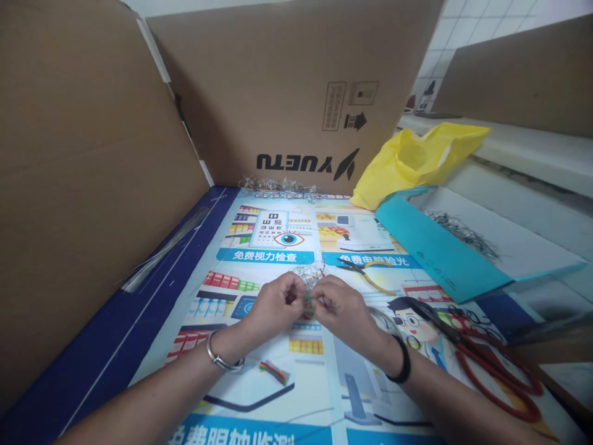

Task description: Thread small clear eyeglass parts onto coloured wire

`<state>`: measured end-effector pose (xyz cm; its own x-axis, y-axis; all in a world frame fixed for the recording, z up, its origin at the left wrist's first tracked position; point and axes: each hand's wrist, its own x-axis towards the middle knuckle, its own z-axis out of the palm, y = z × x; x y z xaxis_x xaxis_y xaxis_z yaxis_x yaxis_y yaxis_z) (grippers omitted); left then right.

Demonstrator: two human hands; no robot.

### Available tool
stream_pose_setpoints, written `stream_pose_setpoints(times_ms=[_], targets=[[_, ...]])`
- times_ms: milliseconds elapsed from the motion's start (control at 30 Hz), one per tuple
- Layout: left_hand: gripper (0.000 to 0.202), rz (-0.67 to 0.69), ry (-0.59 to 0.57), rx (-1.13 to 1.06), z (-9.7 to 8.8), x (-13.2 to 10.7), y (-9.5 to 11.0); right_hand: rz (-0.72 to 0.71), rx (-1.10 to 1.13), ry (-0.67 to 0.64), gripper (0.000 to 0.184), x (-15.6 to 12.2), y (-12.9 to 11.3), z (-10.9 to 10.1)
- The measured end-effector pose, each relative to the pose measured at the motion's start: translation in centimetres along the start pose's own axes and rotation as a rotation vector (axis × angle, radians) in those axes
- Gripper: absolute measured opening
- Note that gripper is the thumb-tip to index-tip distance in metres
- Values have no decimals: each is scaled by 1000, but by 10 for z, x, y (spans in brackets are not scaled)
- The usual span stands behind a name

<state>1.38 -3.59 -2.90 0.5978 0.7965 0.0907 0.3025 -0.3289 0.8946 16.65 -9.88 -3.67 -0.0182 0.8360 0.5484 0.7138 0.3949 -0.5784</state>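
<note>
My left hand [282, 300] and my right hand [340, 304] meet at the middle of the poster-covered table, both closed in a pinch. Between and just beyond the fingertips is a small tangle of thin wires [311, 272], with red and green bits near it. The fingers hide exactly where each hand grips the wire. Right behind my right hand lies a pair of pliers [370, 275] with yellow handles. A short multicoloured strip [274, 372] rests on the poster below my left hand.
Large red-handled scissors [482, 358] lie by my right forearm. A teal box [445, 250] holds thin wires [461, 232], with a yellow bag [412, 161] behind it. Cardboard [278, 80] walls the back and left. A straight wire bundle [162, 250] and a wire pile [280, 185] lie along them.
</note>
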Motion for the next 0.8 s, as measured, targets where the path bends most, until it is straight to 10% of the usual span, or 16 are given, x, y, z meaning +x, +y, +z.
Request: stream_pose_setpoints(times_ms=[400,800], targets=[[14,-27,-47,-343,2,-6,11,-272,-163,16,20,-4,-5,-3],[11,-20,10,-253,1,-5,11,90,80,8,19,4,-14,-8]])
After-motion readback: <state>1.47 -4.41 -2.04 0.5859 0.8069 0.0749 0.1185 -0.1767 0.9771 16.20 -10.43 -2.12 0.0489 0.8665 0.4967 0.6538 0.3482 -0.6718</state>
